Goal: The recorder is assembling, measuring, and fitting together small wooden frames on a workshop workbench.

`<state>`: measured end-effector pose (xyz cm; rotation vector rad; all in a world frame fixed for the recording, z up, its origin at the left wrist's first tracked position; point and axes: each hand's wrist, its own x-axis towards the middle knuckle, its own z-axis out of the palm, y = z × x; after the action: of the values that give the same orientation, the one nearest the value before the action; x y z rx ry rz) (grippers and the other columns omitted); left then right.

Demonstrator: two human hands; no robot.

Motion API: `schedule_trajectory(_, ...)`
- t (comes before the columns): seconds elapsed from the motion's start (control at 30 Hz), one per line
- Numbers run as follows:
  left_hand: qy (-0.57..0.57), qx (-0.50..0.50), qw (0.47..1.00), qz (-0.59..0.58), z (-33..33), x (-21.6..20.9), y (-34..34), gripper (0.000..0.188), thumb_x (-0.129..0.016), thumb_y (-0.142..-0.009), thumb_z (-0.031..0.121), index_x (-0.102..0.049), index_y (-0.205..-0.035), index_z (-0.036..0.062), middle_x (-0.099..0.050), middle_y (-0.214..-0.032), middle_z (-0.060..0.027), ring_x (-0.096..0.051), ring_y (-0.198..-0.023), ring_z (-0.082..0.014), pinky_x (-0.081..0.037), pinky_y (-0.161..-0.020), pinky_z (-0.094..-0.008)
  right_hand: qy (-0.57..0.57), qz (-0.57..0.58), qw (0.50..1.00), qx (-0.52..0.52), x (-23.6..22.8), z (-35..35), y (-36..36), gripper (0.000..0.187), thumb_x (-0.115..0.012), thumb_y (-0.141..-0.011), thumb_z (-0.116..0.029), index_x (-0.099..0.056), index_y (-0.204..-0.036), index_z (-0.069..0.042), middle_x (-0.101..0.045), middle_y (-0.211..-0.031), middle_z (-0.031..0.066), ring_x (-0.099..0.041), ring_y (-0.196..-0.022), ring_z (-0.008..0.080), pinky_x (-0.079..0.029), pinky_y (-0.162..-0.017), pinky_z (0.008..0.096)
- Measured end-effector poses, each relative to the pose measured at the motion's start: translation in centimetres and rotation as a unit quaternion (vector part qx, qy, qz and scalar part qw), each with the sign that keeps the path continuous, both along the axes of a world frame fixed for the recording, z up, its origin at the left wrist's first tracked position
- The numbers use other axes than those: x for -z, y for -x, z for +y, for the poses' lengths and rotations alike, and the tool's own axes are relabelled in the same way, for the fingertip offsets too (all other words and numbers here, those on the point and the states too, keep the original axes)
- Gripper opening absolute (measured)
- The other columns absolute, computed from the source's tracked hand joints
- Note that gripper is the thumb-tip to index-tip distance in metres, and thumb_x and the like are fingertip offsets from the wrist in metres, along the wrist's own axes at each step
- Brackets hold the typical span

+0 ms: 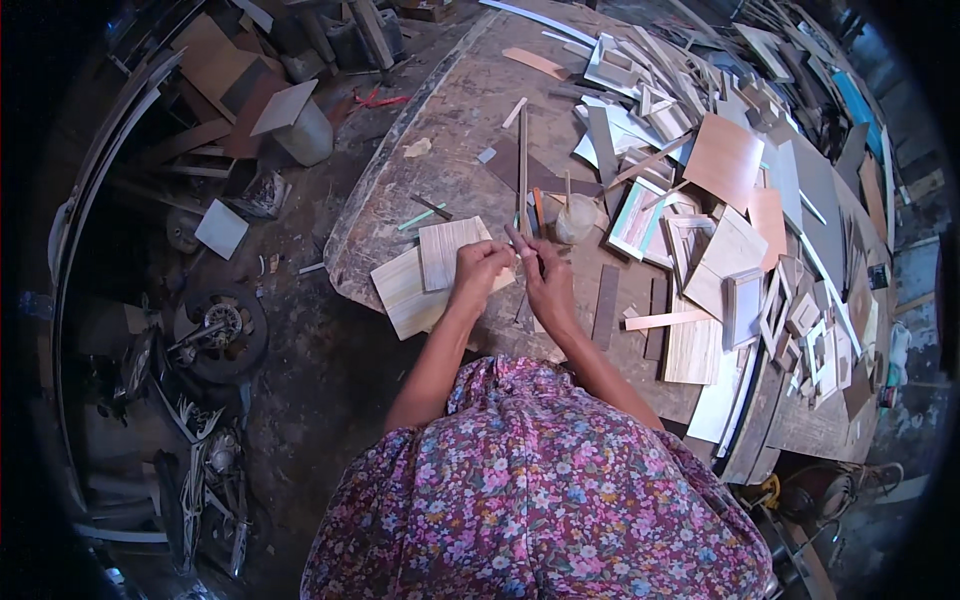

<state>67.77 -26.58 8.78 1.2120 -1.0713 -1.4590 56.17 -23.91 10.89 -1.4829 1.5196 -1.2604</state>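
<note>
My left hand (pixel 482 268) rests over the right side of two pale wood-grain boards. Its fingers are closed in a pinch, and whatever they hold is hidden or too small to make out. Close beside it, my right hand (pixel 548 285) is closed on a short brown stick-like piece (pixel 516 238), which pokes out past the thumb and fingers. The upper board (pixel 447 252) lies on the lower board (pixel 405 295), which overhangs the table's near edge. Just beyond the right hand stands a cloudy jar (pixel 577 220) with a thin stick in it.
The worn wooden table (pixel 450 120) holds a long wood strip (pixel 523 165) beyond my hands. A heap of frames, offcuts and panels (pixel 725 160) covers its right side. On the floor at left are a wheel (pixel 222 333) and a bucket (pixel 305 135) with a board on top.
</note>
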Motion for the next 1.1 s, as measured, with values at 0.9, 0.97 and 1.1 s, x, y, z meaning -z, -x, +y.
schedule_trajectory(0.9,0.010,0.005,0.997,-0.073,-1.0,3.5,-1.9,0.017,-0.053,-0.070,0.001,-0.057,-0.086,-0.0050,-0.056,-0.064,-0.0034,-0.050,-0.055,-0.0070,-0.041,-0.052,-0.0201,-0.040,0.263,0.964,0.021,4.7,0.0,0.7,0.026,-0.046,-0.081,-0.021,-0.052,-0.102,-0.006,-0.057,-0.077,0.0193,-0.055,-0.069,0.0324,-0.043,-0.062,0.0395)
schedule_trajectory(0.97,0.019,0.014,0.997,-0.073,-1.1,3.7,-2.1,0.019,-0.053,-0.070,0.000,-0.057,-0.087,-0.0050,-0.056,-0.064,-0.0038,-0.050,-0.055,-0.0073,-0.042,-0.052,-0.0201,0.000,0.322,0.946,0.036,5.5,0.0,0.4,0.026,-0.046,-0.080,-0.021,-0.053,-0.101,-0.007,-0.057,-0.079,0.0193,-0.055,-0.070,0.0324,-0.043,-0.063,0.0390)
schedule_trajectory(1.1,0.029,0.039,0.995,-0.090,-1.5,3.6,-3.4,0.023,-0.052,-0.069,-0.002,-0.055,-0.092,-0.0053,-0.058,-0.065,-0.0054,-0.051,-0.054,-0.0078,-0.042,-0.051,-0.0195,-0.039,0.101,0.993,0.046,5.8,-1.3,-1.2,0.024,-0.052,-0.078,-0.021,-0.059,-0.090,-0.001,-0.059,-0.078,0.0155,-0.057,-0.066,0.0257,-0.044,-0.064,0.0341)
